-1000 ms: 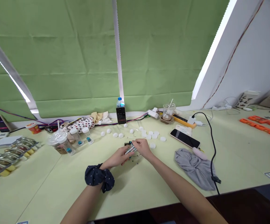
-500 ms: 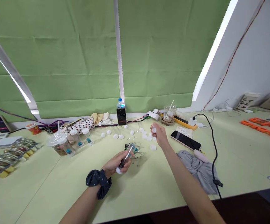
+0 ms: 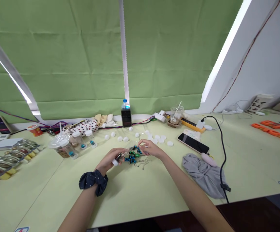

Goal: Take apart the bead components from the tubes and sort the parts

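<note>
My left hand point(image 3: 109, 157) is closed around a clear plastic tube point(image 3: 120, 157) with dark contents and a white cap at its lower, near end. The tube lies tilted across my fingers. Just right of it on the table is a pile of small shiny blue and green parts point(image 3: 132, 157) with thin metal pins sticking out. Over the right side of this pile my right hand point(image 3: 150, 149) has its fingertips pinched together. What they hold, if anything, is too small to make out. White caps point(image 3: 161, 140) lie scattered beyond both hands.
Several capped tubes point(image 3: 79, 140) stand at the left beside a lidded drink cup point(image 3: 59, 145). Further left lies a tray of small jars point(image 3: 11, 158). At the right are a phone point(image 3: 193, 143), a grey cloth point(image 3: 203, 175) and a black cable point(image 3: 223, 154).
My right hand has left the white cap it held and moved left and down to the pile. The left hand, with the tube, has shifted slightly left, uncovering more blue and green parts.
</note>
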The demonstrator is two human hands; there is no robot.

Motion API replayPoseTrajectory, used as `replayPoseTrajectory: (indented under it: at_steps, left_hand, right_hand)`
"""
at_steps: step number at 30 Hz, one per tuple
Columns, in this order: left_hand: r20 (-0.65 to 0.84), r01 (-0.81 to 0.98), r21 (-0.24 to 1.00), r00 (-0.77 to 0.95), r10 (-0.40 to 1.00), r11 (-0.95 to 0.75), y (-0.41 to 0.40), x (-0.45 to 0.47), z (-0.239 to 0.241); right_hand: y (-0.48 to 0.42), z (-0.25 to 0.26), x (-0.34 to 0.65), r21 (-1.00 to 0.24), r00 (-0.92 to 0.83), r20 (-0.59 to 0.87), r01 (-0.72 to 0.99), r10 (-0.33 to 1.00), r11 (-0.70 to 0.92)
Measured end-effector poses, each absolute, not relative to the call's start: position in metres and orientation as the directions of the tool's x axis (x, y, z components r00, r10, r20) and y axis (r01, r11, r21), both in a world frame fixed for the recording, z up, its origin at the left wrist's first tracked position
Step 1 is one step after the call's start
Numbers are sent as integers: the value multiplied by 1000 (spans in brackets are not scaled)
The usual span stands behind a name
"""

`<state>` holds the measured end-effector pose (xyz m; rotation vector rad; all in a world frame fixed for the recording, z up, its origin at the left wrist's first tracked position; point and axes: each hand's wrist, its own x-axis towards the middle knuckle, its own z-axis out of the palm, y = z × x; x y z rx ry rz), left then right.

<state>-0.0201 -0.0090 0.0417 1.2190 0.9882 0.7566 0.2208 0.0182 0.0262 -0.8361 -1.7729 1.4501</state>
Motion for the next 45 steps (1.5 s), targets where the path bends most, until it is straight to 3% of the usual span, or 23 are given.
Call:
replayPoseTrajectory:
  at_steps: [4, 9, 13, 19, 25, 29, 36, 41, 45]
  left_hand:
    - [-203, 2, 975, 399, 894, 220, -5, -24, 37]
    - [-229, 27, 970, 444, 866, 242, -6, -21, 33]
    - [-210, 27, 974, 474, 855, 224, -7, -22, 34]
    - [-138, -2, 989, 374, 917, 149, -2, -32, 32]
    - [-37, 21, 999, 215, 976, 33, 2, -34, 29]
    - [2, 0, 1000, 139, 990, -2, 5, -37, 30]
    - [100, 51, 994, 30, 994, -102, 1, -36, 33]
    - [132, 85, 988, 5, 991, -132, -1, -28, 31]
    - [144, 88, 986, -7, 990, -143, -1, -25, 29]
  right_hand:
    - [16, 22, 217, -986, -570, 109, 42, 814, 162]
    - [15, 18, 210, -971, -751, 64, 104, 657, 214]
    - [19, 10, 206, -966, -731, 54, 135, 680, 221]
    - [34, -10, 218, -1000, -632, -16, 19, 775, -4]
    - [37, -13, 221, -953, -671, -147, -102, 727, -287]
    - [38, -14, 221, -908, -662, -205, -146, 721, -392]
    - [41, -17, 223, -925, -574, -238, -111, 783, -363]
    - [35, -15, 214, -967, -487, -214, -15, 847, -253]
    - [29, -11, 211, -980, -558, -175, 22, 811, -197]
